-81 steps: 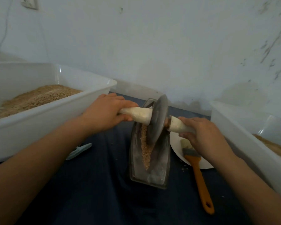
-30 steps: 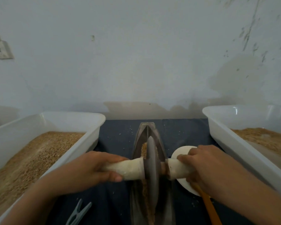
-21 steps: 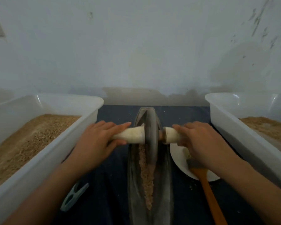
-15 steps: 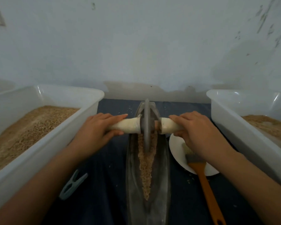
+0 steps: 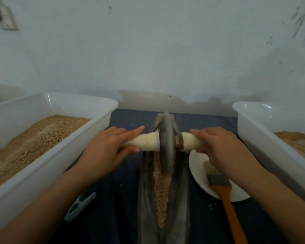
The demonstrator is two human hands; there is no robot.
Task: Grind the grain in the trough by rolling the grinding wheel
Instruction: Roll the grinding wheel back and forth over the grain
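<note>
Presently, item by item, placed from the two-handed grip on the wheel's handles:

Grinding wheel (image 5: 166, 143), one: grey disc, upright on edge in the far half of the trough, with a pale handle out of each face.
Trough (image 5: 144, 199), one: long, narrow, boat-shaped, grey, lying lengthwise beneath the grip on the dark blue cloth (image 5: 113, 217).
Grain (image 5: 161, 194), one strip along the trough floor, running from under the wheel toward the viewer and tapering to a point.
Left hand (image 5: 106, 152), one: laid over the left handle, fingers fairly straight across the top and pointing at the disc, thumb tucked beneath; more a pressing hold than a wrapped one.
Right hand (image 5: 220, 148), one: over the right handle, fingers bent down across it; the handle's outer end is hidden under the palm.
White tubs, two: left tub (image 5: 48, 166) outboard of the left hand, heaped with tan grain; right tub (image 5: 271, 147) outboard of the right hand, partly filled with similar material.
White plate (image 5: 199, 171), one: just below the right hand, beside the trough, part-covered by wrist and brush.
Brush (image 5: 224, 191), one: pale bristles, grey ferrule, orange handle, head on the plate, handle reaching toward the viewer.
Clothes peg (image 5: 79, 206), one: grey-green, under the left forearm, against the left tub.
Loose grains, scattered on the cloth beyond the grip and near the plate
</note>
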